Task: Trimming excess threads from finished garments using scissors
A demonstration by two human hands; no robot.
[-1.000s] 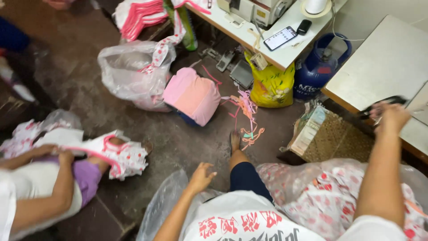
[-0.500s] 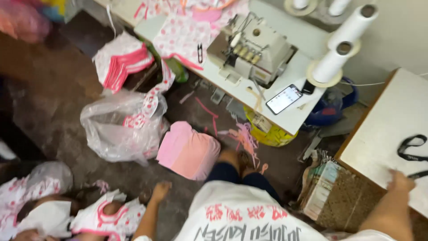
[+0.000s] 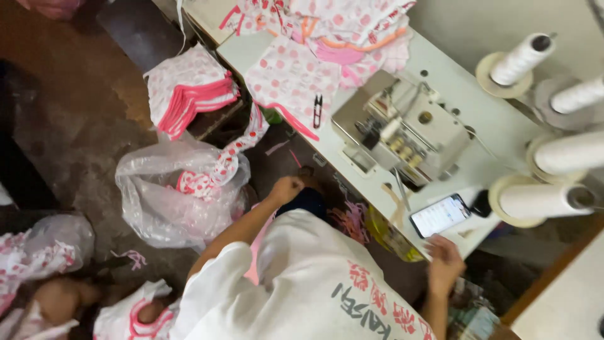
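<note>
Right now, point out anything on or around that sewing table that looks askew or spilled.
A strip of spotted fabric hangs off the sewing table edge into a clear plastic bag on the floor. Pink trimmings lie scattered under the table. The phone sits near the table's edge, by the right hand.

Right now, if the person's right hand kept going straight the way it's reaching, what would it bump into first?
The right hand is at the near edge of the sewing table, fingers aimed up along it. The smartphone lies just ahead and would probably be met first, though depth is hard to judge from above.
</note>
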